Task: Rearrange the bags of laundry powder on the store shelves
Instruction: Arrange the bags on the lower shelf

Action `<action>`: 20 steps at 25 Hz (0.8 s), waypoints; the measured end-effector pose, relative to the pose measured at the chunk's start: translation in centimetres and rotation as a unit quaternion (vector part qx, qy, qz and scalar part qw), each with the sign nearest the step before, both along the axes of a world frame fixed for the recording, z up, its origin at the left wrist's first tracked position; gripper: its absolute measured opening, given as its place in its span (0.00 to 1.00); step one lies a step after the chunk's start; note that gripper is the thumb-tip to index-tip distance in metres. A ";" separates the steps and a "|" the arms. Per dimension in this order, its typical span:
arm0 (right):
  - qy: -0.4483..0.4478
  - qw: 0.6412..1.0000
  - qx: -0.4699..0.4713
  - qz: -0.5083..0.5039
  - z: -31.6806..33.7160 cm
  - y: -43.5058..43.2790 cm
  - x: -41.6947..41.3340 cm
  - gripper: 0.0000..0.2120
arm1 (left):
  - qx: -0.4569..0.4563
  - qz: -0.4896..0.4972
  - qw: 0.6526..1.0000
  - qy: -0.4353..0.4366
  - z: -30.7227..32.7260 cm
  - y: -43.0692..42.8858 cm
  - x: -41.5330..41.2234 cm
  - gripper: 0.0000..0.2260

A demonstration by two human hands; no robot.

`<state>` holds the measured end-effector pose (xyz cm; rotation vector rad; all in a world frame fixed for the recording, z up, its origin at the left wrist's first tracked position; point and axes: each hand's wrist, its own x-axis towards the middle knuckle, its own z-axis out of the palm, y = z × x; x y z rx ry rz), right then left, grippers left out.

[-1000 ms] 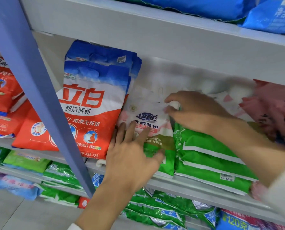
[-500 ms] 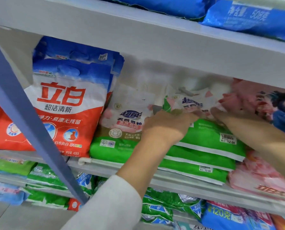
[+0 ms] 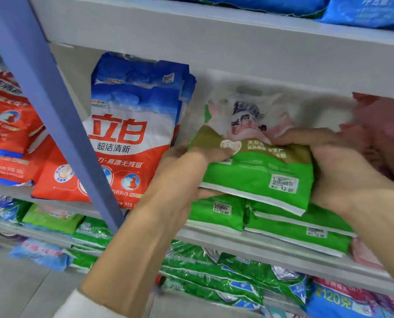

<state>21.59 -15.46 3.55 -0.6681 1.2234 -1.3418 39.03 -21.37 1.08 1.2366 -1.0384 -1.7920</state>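
A green and white bag of laundry powder (image 3: 255, 171) with a 12.00 price sticker is lifted above the middle shelf (image 3: 260, 246). My left hand (image 3: 182, 166) grips its left edge, thumb on the front. My right hand (image 3: 336, 166) grips its right edge from the other side. Below it lie more green bags (image 3: 216, 214), one to the left and two stacked (image 3: 299, 232) to the right. A red, white and blue bag (image 3: 127, 134) stands upright to the left with others of its kind behind it.
A blue-grey upright post (image 3: 53, 106) crosses the left of the view. Pink bags (image 3: 384, 134) sit at the right of the same shelf. Blue bags (image 3: 363, 10) lie on the shelf above. Green foil bags (image 3: 214, 276) and blue bags fill the shelf below. Red bags (image 3: 7, 125) are far left.
Both hands have taken the top green bag by its sides and raised it off the pile, tilting its top up. The view has shifted to the left.
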 end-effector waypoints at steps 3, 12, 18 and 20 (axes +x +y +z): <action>0.133 0.986 0.094 0.014 -1.6 -2.4 2.7 0.04 | 0.005 0.048 0.998 -0.038 -1.2 -1.0 2.4 0.12; 0.495 0.853 0.135 0.095 -3.2 -3.2 4.9 0.26 | -0.206 0.055 0.915 -0.341 -2.8 0.4 4.2 0.15; 0.688 0.720 0.071 0.050 -2.0 -5.6 3.4 0.23 | -0.437 -0.047 0.726 -0.529 -0.3 0.5 1.3 0.17; 0.674 0.732 0.006 0.101 -1.9 -7.9 3.3 0.21 | -0.444 -0.137 0.703 -0.538 -1.9 -0.6 0.7 0.22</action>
